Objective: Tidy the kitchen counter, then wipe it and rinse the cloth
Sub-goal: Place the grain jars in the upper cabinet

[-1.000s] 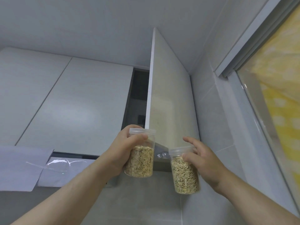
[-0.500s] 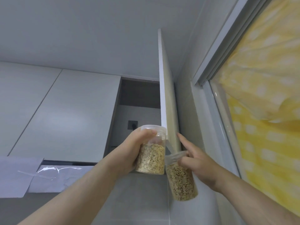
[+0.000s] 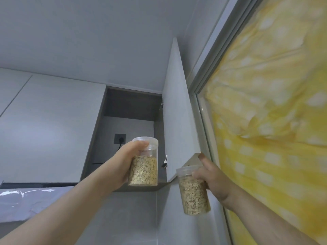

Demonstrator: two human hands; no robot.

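Note:
I look up at a wall cupboard. My left hand [image 3: 126,163] grips a clear plastic jar of oats [image 3: 144,167], raised in front of the cupboard's open compartment [image 3: 123,124]. My right hand [image 3: 210,179] holds a second clear jar of grain [image 3: 193,197] lower and to the right, with one finger stretched up against the bottom corner of the open cupboard door [image 3: 177,121]. Both jars are upright with lids on.
Inside the compartment a dark wall socket [image 3: 120,138] with a plugged cable shows on the back wall. Closed white cupboard doors [image 3: 49,129] run to the left. A yellow spotted curtain [image 3: 274,112] covers the window at right. A foil-covered hood edge [image 3: 26,204] sits lower left.
The cupboard door has swung fully open to the right, pushed by my right finger. My left hand lifted its jar higher toward the opening; the inside of the cupboard is now exposed.

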